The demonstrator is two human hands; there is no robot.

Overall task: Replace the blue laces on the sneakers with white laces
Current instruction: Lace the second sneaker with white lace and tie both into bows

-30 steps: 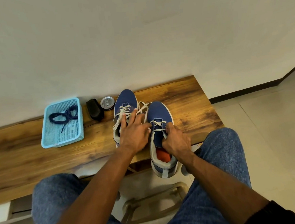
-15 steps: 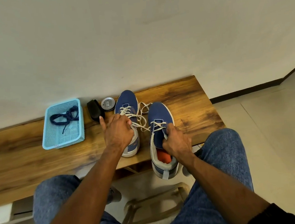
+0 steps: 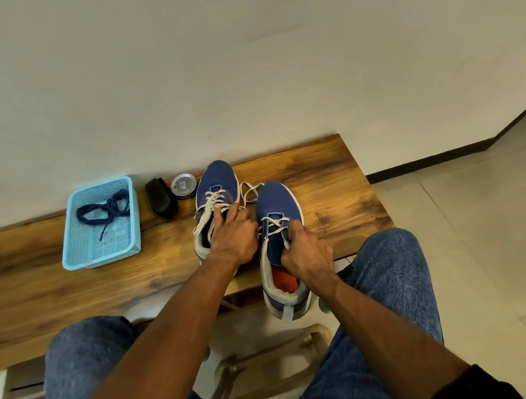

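Note:
Two blue sneakers stand side by side on a wooden bench (image 3: 332,178), both threaded with white laces. My left hand (image 3: 231,233) lies over the left sneaker (image 3: 216,184), fingers stretched across its laces and opening. My right hand (image 3: 306,252) grips the tongue and upper lace area of the right sneaker (image 3: 276,204), whose heel overhangs the bench's front edge. Loose white lace ends (image 3: 250,189) lie between the two toes. The blue laces (image 3: 105,208) lie coiled in a light blue mesh basket (image 3: 102,257) at the left.
A black brush (image 3: 160,196) and a round silver tin (image 3: 184,185) sit against the wall between basket and sneakers. My knees in jeans flank a stool below the bench. Tiled floor lies to the right.
My left hand slid back from the left side of the left sneaker onto its top, fingers now spread over the laces. My right hand has kept its grip on the right sneaker.

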